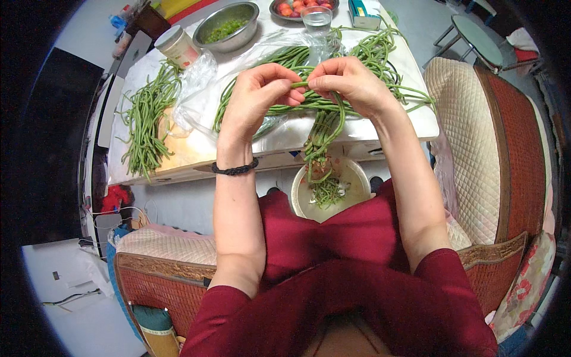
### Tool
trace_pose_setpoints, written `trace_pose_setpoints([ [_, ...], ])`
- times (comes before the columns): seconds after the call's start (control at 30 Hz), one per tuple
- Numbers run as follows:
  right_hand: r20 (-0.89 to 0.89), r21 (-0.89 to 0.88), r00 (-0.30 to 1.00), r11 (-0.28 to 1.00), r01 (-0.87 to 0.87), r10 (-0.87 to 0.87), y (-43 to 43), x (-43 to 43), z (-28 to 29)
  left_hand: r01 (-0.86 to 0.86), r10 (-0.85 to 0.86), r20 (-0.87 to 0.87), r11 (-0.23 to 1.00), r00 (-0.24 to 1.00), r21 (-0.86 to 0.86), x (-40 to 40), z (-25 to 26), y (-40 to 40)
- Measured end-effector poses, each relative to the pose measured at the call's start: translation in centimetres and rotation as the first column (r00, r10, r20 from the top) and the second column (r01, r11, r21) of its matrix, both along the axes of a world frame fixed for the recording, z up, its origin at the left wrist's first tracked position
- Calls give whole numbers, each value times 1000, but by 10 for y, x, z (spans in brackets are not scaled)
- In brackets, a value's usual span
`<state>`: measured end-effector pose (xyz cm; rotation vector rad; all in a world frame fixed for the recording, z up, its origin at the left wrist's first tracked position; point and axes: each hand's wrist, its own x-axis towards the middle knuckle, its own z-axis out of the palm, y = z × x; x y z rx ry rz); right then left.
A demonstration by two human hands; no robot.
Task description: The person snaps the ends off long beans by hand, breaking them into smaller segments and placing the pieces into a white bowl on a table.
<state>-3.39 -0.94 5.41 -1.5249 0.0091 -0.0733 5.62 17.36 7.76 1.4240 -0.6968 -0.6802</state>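
Observation:
A long green bean (299, 84) spans the small gap between my two hands over the table. My left hand (263, 89), wearing a black braided band at the wrist, pinches one end. My right hand (354, 82) grips the same bean close by with thumb and forefinger. Below my hands lies a heap of long beans (285, 105), partly on clear plastic. A tied bundle of beans (322, 129) hangs over the table's front edge. Under it, a round basin (299, 201) between my knees holds short bean pieces (328, 192).
On the table (196, 149), another bean pile (149, 120) lies left beside a crumpled plastic bag (196, 80). Along the back are a lidded canister (178, 47), a steel bowl (247, 33) with green contents, a fruit plate (287, 18), a glass of clear liquid (317, 22) and a box (365, 15).

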Motion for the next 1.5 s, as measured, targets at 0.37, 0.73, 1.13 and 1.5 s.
trace_pose_setpoints([
  [0.37,28,-42,1000,999,2,0,1,-3,4,40,-41,-109,999,993,-10,6,-3,3],
  [0.73,48,-75,997,996,58,-54,-2,-2,0,-39,22,149,993,989,112,5,-5,2],
  [1.13,9,-36,999,998,49,-49,-5,1,-2,-70,70,-12,997,997,10,3,-3,3],
  [1.5,42,-62,995,994,90,-87,-3,-2,3,-73,72,-47,997,996,-23,7,-7,3],
])
